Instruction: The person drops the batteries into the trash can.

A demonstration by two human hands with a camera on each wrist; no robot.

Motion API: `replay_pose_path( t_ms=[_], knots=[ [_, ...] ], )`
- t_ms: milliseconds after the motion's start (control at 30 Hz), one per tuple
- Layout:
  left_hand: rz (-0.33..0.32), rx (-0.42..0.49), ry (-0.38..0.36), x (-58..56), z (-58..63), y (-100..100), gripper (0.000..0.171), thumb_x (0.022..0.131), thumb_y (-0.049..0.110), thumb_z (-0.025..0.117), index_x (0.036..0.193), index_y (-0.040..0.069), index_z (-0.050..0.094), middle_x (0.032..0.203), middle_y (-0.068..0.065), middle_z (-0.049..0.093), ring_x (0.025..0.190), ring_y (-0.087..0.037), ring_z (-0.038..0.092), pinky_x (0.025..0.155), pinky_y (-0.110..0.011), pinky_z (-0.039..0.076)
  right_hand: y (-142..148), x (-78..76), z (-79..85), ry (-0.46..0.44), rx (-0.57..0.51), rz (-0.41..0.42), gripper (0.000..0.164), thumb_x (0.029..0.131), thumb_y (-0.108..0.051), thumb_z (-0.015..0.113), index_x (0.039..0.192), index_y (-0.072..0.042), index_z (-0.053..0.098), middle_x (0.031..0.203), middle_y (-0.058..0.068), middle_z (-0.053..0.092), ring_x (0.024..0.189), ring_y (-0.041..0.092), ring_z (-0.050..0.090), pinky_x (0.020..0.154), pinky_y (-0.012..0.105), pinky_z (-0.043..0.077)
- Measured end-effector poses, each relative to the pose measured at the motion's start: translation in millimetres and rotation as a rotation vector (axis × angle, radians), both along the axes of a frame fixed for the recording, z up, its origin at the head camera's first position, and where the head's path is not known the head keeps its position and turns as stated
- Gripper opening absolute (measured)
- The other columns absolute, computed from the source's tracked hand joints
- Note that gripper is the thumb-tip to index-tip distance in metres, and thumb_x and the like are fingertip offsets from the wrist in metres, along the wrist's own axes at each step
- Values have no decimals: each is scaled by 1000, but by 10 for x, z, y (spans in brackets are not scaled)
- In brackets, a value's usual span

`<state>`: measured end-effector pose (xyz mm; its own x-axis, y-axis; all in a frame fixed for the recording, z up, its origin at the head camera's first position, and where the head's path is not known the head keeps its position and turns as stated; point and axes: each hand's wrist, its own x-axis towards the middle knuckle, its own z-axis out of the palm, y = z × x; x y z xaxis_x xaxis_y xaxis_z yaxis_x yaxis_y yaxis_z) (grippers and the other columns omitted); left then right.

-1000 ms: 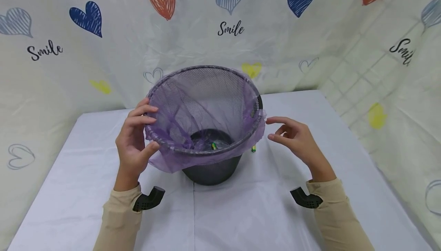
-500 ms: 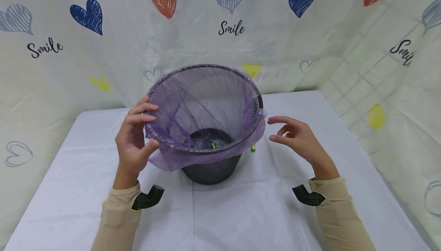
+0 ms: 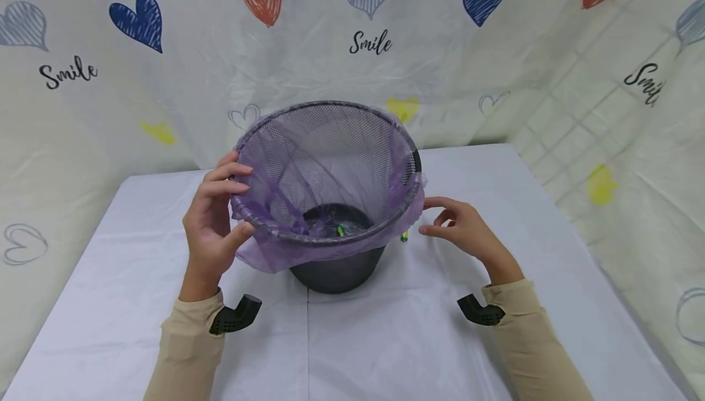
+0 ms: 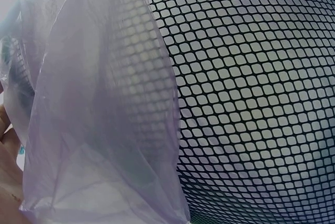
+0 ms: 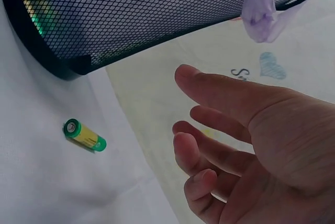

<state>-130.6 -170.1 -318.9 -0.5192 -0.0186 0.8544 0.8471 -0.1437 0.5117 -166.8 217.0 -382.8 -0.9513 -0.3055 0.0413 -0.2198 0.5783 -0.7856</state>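
A black mesh wastebasket [image 3: 336, 277] stands on the table, lined with a thin purple plastic bag [image 3: 286, 257] folded over its rim. My left hand [image 3: 212, 223] holds the rim and bag at the left side, thumb in front and fingers over the edge. The left wrist view is filled by the bag [image 4: 99, 119] and bare mesh [image 4: 251, 77]. A green and yellow battery [image 3: 340, 230] lies inside at the bottom. Another battery [image 5: 85, 135] lies on the cloth right of the basket. My right hand [image 3: 465, 232], fingers loosely bent and holding nothing, hovers close to that battery.
White cloth covers the table [image 3: 363, 352]. Behind it hangs a pale backdrop [image 3: 308, 64] printed with hearts and "Smile". A black curved mount sits on each wrist, the left one [image 3: 237, 315] and the right one [image 3: 480, 312].
My right hand first drew slightly right, then moved back left and a little down toward the basket and the loose battery. The left hand keeps its hold on the rim.
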Motion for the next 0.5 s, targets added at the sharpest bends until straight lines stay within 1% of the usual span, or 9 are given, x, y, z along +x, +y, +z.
replay_pose_path(
  t_ms=[133,200,500],
  knots=[
    [-1,-2,-2,-1,-1,-1,49,71,27,78,95,-10,56,113,-19,57,129,-39,34,113,-49,26,60,-101,-229,-9,57,-5,50,72,-39,75,117,-25,58,113,1,61,76,15,56,53,24,44],
    [1,-3,-2,-2,-1,0,49,71,27,78,95,-10,56,113,-19,57,129,-39,34,113,-49,26,49,-113,-267,-12,74,-6,52,71,-40,75,118,-24,58,113,0,60,76,16,56,54,24,44],
    [16,-17,-5,6,18,-7,49,72,28,77,95,-10,57,113,-19,57,129,-38,35,113,-49,25,0,-146,-406,-19,131,-12,59,69,-37,78,121,-18,56,114,3,59,77,17,55,57,24,45]
  ],
)
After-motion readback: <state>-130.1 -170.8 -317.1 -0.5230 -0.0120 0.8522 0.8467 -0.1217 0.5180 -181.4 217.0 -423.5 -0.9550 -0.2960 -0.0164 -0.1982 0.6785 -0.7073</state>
